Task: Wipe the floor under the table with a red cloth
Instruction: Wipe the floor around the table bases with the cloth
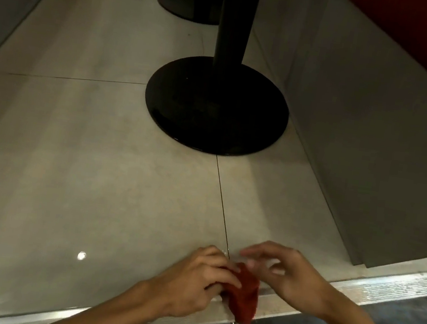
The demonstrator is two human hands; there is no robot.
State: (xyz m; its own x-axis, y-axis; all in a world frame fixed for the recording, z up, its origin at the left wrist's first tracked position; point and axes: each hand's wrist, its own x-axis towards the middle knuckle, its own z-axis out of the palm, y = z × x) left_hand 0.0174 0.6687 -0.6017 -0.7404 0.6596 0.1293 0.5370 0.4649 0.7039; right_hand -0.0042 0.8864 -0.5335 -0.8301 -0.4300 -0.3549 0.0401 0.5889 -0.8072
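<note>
While in left hand (194, 282), cloth (246, 297) limp.

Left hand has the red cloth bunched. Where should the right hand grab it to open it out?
Probably the hanging tail of the red cloth, coming from the right. The left hand grips the bunched upper part, so only the tail drooping over the step edge is exposed; the right hand is open beside it.

It is dim under here, with a warm, murky cast on the pale floor (83, 165). One small lamp reflection (81, 255) glares on the tile and another on the darker glossy strip (402, 312). The black pedestal base (216, 107) shows a thin sheen at its near rim. The right hand (289, 278) has smeared fingertips, and the red cloth (245, 295) looks soft. Straight lines bow toward the edges.
</note>
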